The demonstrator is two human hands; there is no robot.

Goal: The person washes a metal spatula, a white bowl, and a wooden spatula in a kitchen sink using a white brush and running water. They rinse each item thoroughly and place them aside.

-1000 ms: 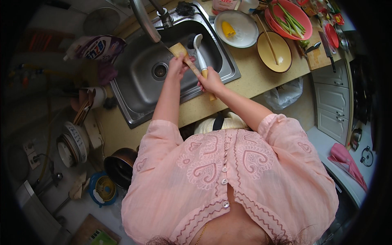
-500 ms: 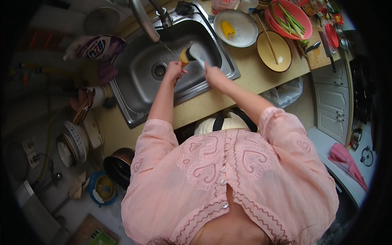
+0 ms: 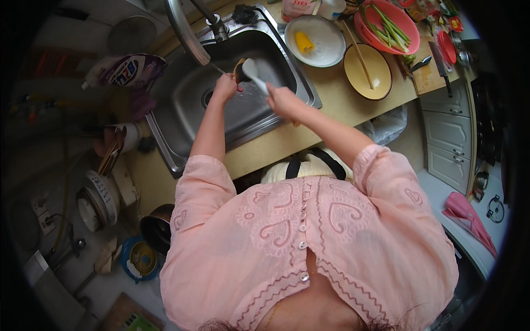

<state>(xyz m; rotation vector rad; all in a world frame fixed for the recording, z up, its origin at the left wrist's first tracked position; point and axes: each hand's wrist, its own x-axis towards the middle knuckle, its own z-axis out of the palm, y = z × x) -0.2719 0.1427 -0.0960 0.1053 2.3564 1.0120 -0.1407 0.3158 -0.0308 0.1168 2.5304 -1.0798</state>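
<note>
- Over the sink point(image 3: 179, 99), both bare arms are reaching forward from pink sleeves, and the hands are working close together, not touching each other.
- The left hand point(image 3: 225, 88) is closing around a tan wooden utensil point(image 3: 238, 67), its knuckles facing up; the hand is covering most of the grip.
- The left forearm is running nearly straight ahead, passing beside the drain point(image 3: 207, 98) and partly covering it.
- The right hand point(image 3: 284, 103) is gripping the handle of a white brush point(image 3: 250, 69), its fist folded and its forearm slanting inward across the edge of the tabletop point(image 3: 334, 106).
- The brush is pointing left and away from the body, its dark bristles lying against or just beside the utensil; actual contact is hard to tell.
- The utensil is sitting above the basin, just beyond the left fingers, near the mouth of the faucet point(image 3: 193, 41).
- A thin stream of water point(image 3: 216, 67) is falling from the faucet toward the left hand.
</note>
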